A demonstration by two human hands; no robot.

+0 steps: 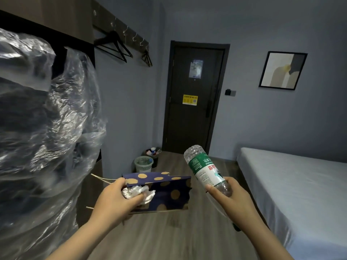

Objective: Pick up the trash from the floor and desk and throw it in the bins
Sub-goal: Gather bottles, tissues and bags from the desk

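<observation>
The left hand [114, 198] grips two things at once: a crumpled tissue [135, 191] and the rim of a dotted paper bag [169, 194]. In that shared grip, the tissue may slip out. The green mesh bin [143, 163] and the dark bin [153, 152] stand at the floor's far edge, well apart from both hands. The right hand [227, 196] wraps a plastic water bottle [203, 167] near one end; top-heavy, it could twist loose.

The front bin [143, 163] is standing on the floor [178, 233] before the rear bin [152, 153], both left of the door [195, 113]; the bed [293, 186] is lying right; the bag [167, 194] is hanging left of the bottle [204, 169].
</observation>
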